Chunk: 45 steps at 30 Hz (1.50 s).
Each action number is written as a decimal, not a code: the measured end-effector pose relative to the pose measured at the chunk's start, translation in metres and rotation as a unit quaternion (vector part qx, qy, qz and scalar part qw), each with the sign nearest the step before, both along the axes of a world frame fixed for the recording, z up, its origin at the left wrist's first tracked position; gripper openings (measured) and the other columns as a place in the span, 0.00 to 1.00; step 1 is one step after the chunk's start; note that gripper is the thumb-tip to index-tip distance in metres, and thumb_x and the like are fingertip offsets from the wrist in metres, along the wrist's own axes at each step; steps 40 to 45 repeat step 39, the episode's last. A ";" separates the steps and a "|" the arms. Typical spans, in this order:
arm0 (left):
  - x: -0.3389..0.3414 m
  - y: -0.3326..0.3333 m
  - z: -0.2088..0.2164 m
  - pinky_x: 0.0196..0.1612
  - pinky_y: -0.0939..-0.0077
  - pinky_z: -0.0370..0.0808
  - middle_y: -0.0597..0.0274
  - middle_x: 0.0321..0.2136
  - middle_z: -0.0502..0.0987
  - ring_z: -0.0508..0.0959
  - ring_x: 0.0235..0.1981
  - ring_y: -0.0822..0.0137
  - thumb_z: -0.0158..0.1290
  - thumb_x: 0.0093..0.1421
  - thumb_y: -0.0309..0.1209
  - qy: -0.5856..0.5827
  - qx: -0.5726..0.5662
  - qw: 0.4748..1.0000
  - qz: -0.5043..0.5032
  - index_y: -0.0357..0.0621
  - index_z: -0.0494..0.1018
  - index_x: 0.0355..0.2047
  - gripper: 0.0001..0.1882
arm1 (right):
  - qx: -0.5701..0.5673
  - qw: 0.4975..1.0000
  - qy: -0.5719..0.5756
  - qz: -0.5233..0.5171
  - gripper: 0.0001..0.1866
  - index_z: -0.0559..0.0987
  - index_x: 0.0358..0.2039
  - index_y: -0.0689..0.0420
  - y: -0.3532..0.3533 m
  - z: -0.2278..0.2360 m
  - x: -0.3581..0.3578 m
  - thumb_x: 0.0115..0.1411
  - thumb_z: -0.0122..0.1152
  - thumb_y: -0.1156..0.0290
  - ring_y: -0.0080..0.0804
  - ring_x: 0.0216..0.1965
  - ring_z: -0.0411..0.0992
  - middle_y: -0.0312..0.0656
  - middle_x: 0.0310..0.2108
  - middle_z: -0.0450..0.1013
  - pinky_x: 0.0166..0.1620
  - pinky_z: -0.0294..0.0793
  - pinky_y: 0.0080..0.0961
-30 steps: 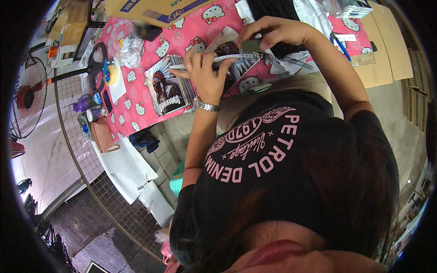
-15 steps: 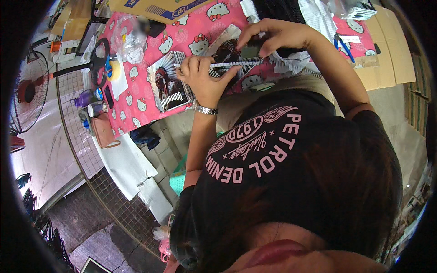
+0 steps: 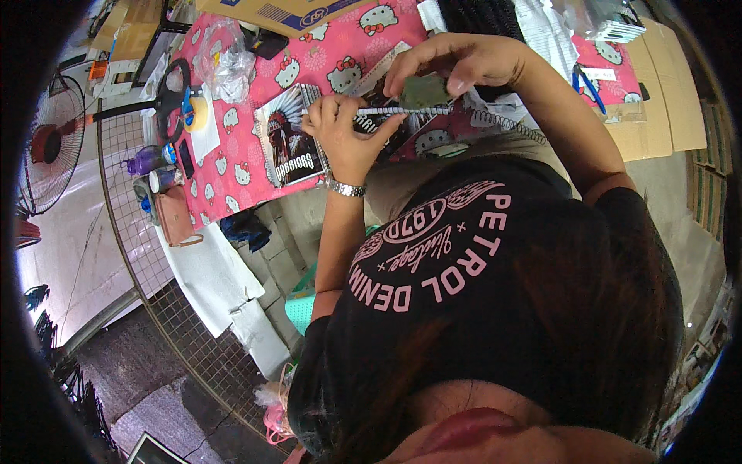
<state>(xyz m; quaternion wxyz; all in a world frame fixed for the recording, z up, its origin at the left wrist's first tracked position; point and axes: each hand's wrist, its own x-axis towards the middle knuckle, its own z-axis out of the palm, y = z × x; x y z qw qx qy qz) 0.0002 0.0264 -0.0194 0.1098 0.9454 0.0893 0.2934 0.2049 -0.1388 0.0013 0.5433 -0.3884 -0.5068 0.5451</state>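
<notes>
My left hand is closed on a notebook with a dark printed cover, its thumb and fingers pinching along the punched edge. A wire spiral runs along that edge and trails off loose to the right. In my right hand is a flat, greenish, worn-looking block, gripped between thumb and fingers just above the spiral. What the block is made of, I cannot tell. Left of my left hand lies a small stack of finished-looking spiral notebooks with a similar cover.
A pink patterned cloth covers the table. Blue-handled pliers lie at the right, beside cardboard. Black coils are heaped at the back. Crumpled plastic, a tape roll and a cardboard box stand further left.
My right hand has shifted slightly left and tilted, so more of the greenish block shows above the spiral. My left hand keeps its hold on the notebook; the whole view has moved a little.
</notes>
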 end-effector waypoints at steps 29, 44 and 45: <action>-0.016 0.038 0.009 0.44 0.63 0.69 0.59 0.35 0.72 0.71 0.41 0.56 0.74 0.37 0.34 -0.006 -0.092 0.996 -0.009 0.42 0.75 0.31 0.23 | -0.023 0.997 -0.074 0.004 0.28 0.76 0.53 0.61 0.046 -0.017 0.001 0.51 0.68 0.67 0.30 0.54 0.69 0.42 0.51 0.72 0.59 0.65 0.29; -0.022 0.063 -0.009 0.38 0.71 0.73 0.59 0.36 0.75 0.75 0.35 0.62 0.72 0.43 0.28 0.026 -0.305 0.952 -0.021 0.40 0.75 0.32 0.18 | 0.042 0.991 0.068 0.110 0.33 0.75 0.57 0.51 0.058 -0.012 0.004 0.51 0.69 0.54 0.33 0.59 0.67 0.42 0.55 0.71 0.65 0.59 0.31; -0.022 0.063 -0.009 0.38 0.71 0.73 0.59 0.36 0.75 0.75 0.35 0.62 0.72 0.43 0.28 0.026 -0.305 0.952 -0.021 0.40 0.75 0.32 0.18 | 0.042 0.991 0.068 0.110 0.33 0.75 0.57 0.51 0.058 -0.012 0.004 0.51 0.69 0.54 0.33 0.59 0.67 0.42 0.55 0.71 0.65 0.59 0.31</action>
